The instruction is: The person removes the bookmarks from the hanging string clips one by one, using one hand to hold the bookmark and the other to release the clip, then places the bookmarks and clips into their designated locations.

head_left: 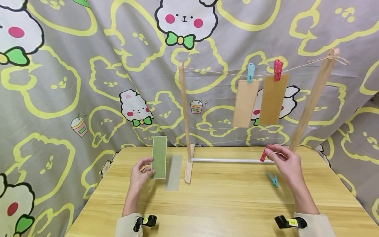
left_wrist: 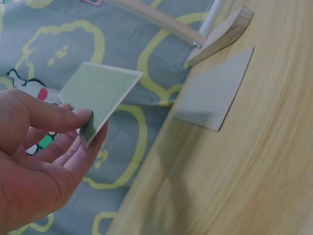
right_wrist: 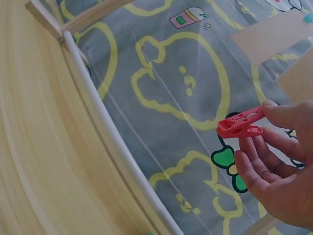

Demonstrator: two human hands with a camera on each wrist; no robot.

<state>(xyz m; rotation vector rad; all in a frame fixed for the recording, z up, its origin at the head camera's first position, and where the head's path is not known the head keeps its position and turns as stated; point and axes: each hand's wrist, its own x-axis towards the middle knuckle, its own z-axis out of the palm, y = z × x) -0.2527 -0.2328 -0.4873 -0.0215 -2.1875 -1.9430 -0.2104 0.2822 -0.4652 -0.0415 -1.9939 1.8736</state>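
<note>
From my head view I see the left hand pinching a green card above the table, near a grey card, the right hand pinching a red clothespin. My left wrist view shows the green card gripped by its edge; my right, the red clothespin clear of a white rod.

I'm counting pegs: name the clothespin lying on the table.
The loose teal clothespin; the light-blue clip and one red clip hang on the line, while the right hand holds another red clip.
</note>
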